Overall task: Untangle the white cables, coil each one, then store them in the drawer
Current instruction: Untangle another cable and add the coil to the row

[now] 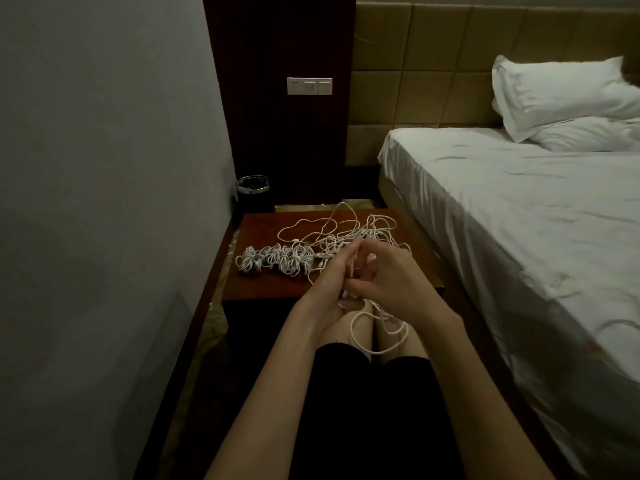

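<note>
A white cable [352,271] runs upright between a seated person's two hands, held just above the near edge of a small wooden nightstand [263,287]. The left hand [330,284] stands edge-on with its fingers fairly straight, the cable lying against them as if being wound around them; the right hand [388,275] has its fingers curled, pinching the cable close to the left palm. A slack loop [375,336] of the same cable hangs down over the person's bare knees.

Behind the hands, a loose tangle of white cables [349,230] sprawls across the nightstand's far right half. To its left sits a row of finished coils [277,261], bundled side by side. No drawer is visible from this angle.

The work appears roughly midway: several cables coiled, several still knotted together. The likely trouble lies in the trailing end. If it is still caught in the tangle, pulling could tighten a knot or drag the whole heap toward the edge and into the finished coils. The hanging loop could also snag on a knee or slip off the fingers, undoing the wraps.

Beyond the nightstand stand a small black waste bin [252,192], a dark wall panel with a white switch plate [309,86], and a bed [519,209] with white pillows [561,98].
</note>
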Available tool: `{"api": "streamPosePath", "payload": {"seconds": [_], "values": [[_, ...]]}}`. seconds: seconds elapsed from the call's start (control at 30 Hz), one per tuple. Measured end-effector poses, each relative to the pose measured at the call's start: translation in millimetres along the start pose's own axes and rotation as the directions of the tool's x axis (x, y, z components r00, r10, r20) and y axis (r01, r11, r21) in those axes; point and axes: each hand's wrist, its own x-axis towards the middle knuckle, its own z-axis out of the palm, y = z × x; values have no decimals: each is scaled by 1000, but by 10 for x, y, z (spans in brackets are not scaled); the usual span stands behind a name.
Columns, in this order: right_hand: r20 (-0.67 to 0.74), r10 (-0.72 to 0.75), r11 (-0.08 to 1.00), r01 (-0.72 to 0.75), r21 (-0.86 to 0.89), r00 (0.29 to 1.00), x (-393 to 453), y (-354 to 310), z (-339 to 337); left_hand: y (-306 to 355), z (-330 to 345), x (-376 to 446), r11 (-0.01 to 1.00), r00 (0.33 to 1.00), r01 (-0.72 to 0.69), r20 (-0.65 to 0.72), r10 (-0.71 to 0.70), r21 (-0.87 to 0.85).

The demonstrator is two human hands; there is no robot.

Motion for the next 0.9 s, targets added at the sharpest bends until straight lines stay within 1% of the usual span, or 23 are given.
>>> {"api": "streamPosePath", "payload": {"seconds": [0.07, 0.1, 0.2, 0.23, 0.3, 0.37, 0.47, 0.53, 0.6, 0.67, 0.7, 0.77, 0.8, 0.83, 0.87, 0.9], "values": [[44, -16, 1000, 16, -18, 999, -18, -8, -5, 9, -28, -45, 995, 999, 15, 48, -19, 94], [85, -17, 1000, 17, 7, 996, -20, -16, -25, 16, -44, -63, 991, 996, 29, 79, -40, 130], [212, -6, 988, -27, 152, 977, 15, 17, -140, 25, -122, -88, 989, 980, 83, 168, -102, 120], [248, -3, 984, -42, 173, 969, 25, 39, -199, 27, -147, -87, 989, 974, 96, 193, -117, 117], [279, 5, 986, -52, 160, 960, 22, 87, -296, 24, -183, -78, 985, 961, 112, 236, -142, 134], [256, 19, 990, -54, 132, 966, 3, 146, -341, 22, -183, -56, 982, 955, 106, 258, -144, 156], [136, 32, 990, -50, 130, 990, -31, 183, -306, -1, -126, -41, 978, 958, 108, 243, -149, 177], [22, 39, 979, -42, 199, 999, -41, 199, -267, -42, -89, -48, 978, 956, 124, 243, -163, 168], [-20, 68, 955, -59, 291, 997, -61, 189, -204, -94, -85, -86, 988, 951, 115, 277, -140, 104], [17, 136, 897, -130, 421, 991, -128, 169, -113, -161, -82, -149, 995, 951, 71, 297, -89, 71], [39, 170, 854, -167, 494, 985, -180, 162, -74, -193, -80, -191, 996, 956, 47, 285, -68, 80], [84, 222, 743, -225, 630, 971, -294, 181, -25, -251, -92, -252, 995, 966, 21, 253, -46, 101], [106, 236, 679, -243, 693, 966, -362, 206, -26, -286, -93, -276, 995, 964, 22, 260, -47, 96], [121, 246, 621, -253, 742, 962, -405, 233, -44, -292, -96, -282, 997, 959, 26, 281, -47, 78], [128, 254, 590, -258, 765, 959, -443, 255, -61, -292, -99, -290, 998, 954, 27, 298, -43, 57], [119, 266, 593, -260, 762, 957, -469, 264, -68, -281, -101, -297, 999, 954, 23, 298, -36, 48]]}}
